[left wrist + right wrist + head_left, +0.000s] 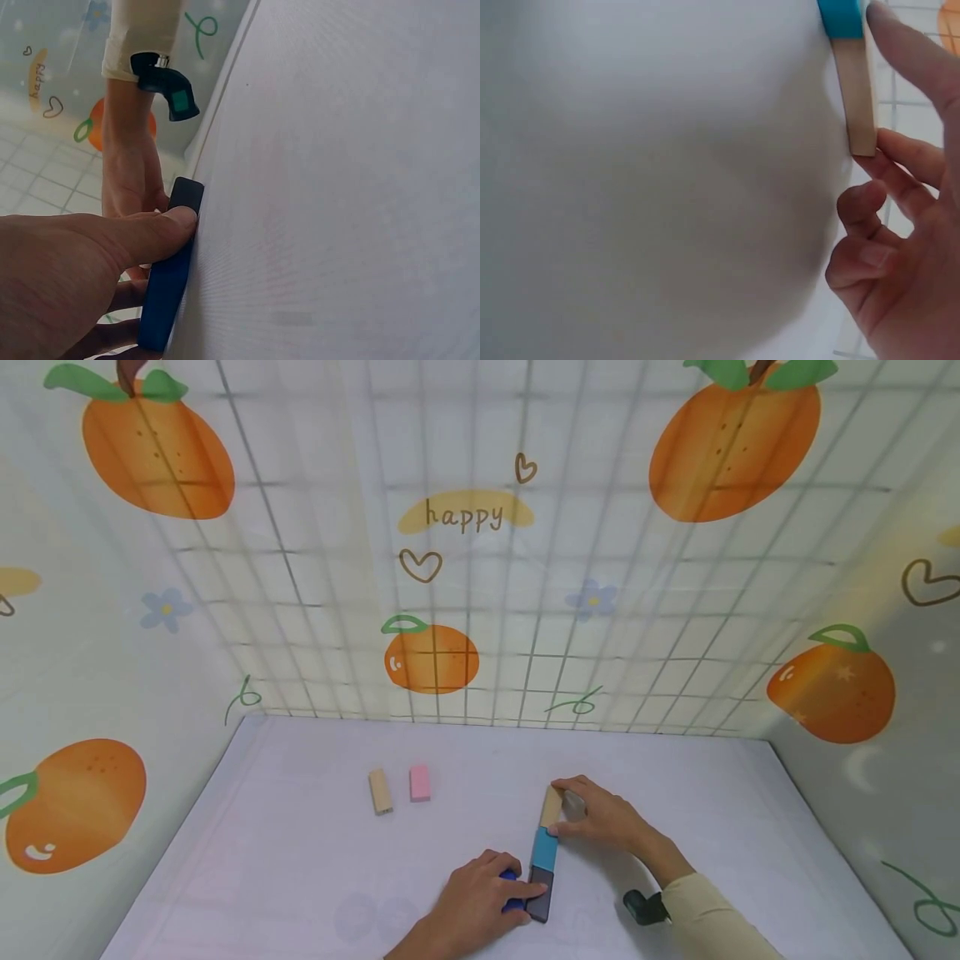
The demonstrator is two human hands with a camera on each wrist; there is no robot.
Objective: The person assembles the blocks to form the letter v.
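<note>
A wooden block (551, 807), a teal block (544, 850) and a dark block (540, 894) lie end to end in a row on the white table. My right hand (611, 817) holds the wooden block, fingertips at its far end and thumb near its joint with the teal block (842, 18). At the row's near end, my left hand (480, 893) grips a blue block (166, 292) beside the dark one, with one finger stretched over the dark block. Much of the blue block is hidden by that hand in the head view.
Left of the row, another wooden block (380, 791) and a pink block (420, 783) lie apart on the table (300, 860). A dark green wrist device (645, 907) sticks out from the right sleeve. Printed cloth walls (337, 568) border the table's back and sides.
</note>
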